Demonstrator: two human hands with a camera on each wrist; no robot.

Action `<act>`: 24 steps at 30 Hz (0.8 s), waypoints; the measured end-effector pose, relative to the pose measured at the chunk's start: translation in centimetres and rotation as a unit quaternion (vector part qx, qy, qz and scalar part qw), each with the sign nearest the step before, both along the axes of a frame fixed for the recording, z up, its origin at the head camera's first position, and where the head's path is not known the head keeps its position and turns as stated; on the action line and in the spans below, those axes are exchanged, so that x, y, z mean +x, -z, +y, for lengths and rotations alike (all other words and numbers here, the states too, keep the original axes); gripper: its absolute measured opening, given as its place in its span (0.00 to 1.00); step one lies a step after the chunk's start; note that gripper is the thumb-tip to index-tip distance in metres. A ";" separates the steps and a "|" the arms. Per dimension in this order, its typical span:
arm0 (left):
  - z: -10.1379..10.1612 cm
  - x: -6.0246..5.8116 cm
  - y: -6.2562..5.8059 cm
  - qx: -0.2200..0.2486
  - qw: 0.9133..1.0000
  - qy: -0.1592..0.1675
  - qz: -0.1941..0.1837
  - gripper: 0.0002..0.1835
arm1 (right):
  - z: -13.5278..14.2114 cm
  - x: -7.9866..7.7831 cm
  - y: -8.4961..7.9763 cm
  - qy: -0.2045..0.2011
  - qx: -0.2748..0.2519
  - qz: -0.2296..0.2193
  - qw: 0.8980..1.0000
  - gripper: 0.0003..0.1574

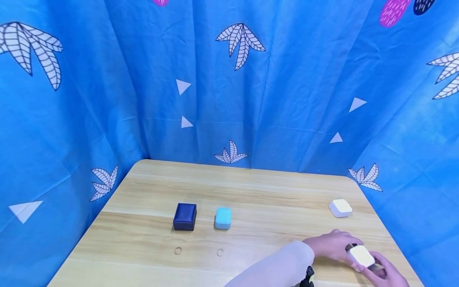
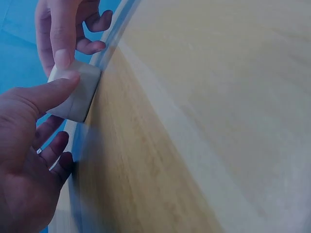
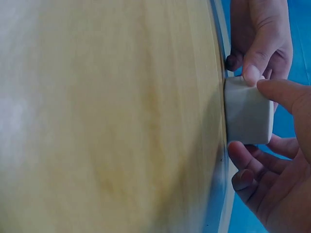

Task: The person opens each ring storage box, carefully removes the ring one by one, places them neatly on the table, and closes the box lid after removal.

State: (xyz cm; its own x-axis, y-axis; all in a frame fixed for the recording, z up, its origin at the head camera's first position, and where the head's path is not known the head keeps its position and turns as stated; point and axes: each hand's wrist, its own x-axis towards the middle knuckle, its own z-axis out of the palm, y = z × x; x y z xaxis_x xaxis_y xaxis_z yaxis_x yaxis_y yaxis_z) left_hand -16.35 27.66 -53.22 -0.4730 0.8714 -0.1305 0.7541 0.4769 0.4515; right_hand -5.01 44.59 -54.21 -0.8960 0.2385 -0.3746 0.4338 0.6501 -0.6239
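At the right front of the table, both hands hold a small white box [image 1: 361,256] with a cream-coloured top and rounded corners. My left hand [image 1: 333,246] grips its left side, and my right hand [image 1: 389,273] grips the right side. In the left wrist view the left thumb [image 2: 56,94] lies against the box's near face, with fingers behind it. The right wrist view has both thumbtips close together near one edge of the box [image 3: 249,114]. Its lid looks closed. The box's underside is hidden.
A similar white box [image 1: 340,208] stands farther back on the right. Toward the left are a navy blue box [image 1: 185,217] and a light blue box [image 1: 223,218]. Two thin rings lie in front of them, one ring [image 1: 177,250] left of the other ring [image 1: 220,252]. A blue curtain [image 1: 229,99] surrounds the table.
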 end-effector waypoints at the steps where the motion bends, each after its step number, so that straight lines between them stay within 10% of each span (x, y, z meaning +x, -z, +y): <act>1: -0.1 -0.1 0.0 0.002 1.000 -0.002 -0.001 0.41 | -0.1 0.0 -0.1 -0.006 0.002 0.004 1.000 0.50; 24: -2.6 -1.2 0.3 0.033 0.998 -0.024 -0.040 0.32 | -2.4 -0.6 -0.6 -0.026 0.036 0.006 0.999 0.52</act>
State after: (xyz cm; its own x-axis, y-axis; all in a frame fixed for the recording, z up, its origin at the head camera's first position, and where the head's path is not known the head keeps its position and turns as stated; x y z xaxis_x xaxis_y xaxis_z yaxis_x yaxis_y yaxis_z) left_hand -17.51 25.05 -53.53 -0.5042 0.8561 -0.1130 0.6911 0.4785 0.5416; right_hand -5.58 42.21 -53.60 -0.9120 0.2176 -0.3478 0.3915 0.7149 -0.5793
